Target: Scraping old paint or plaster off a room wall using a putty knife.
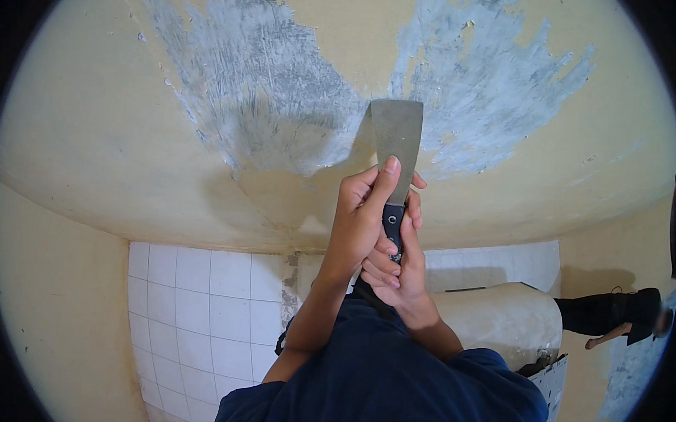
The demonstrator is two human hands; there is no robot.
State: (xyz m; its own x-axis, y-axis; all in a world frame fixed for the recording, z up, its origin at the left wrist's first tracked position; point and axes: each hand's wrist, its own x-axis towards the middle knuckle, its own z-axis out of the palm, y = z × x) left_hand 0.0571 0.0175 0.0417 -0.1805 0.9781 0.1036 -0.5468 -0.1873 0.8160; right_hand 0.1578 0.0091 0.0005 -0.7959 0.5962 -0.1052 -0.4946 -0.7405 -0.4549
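A scraper [399,131] with a broad metal blade and a dark riveted handle points upward in both my hands. My left hand [358,219] is closed around it from the left, its thumb pressed flat on the blade. Lower down, my right hand [404,269] wraps the handle [394,222], and the fingers of both hands partly cover it. The blade's end lies over the yellow painted surface [358,52] between two rough grey bared patches; whether its edge touches cannot be made out.
Grey scraped areas spread to the left [261,74] and right [476,97] of the blade. White tiles [227,304] cover a surface at lower left. A pale, rounded bulky object [505,317] stands at lower right. Another person [621,314] in dark clothes is at the far right.
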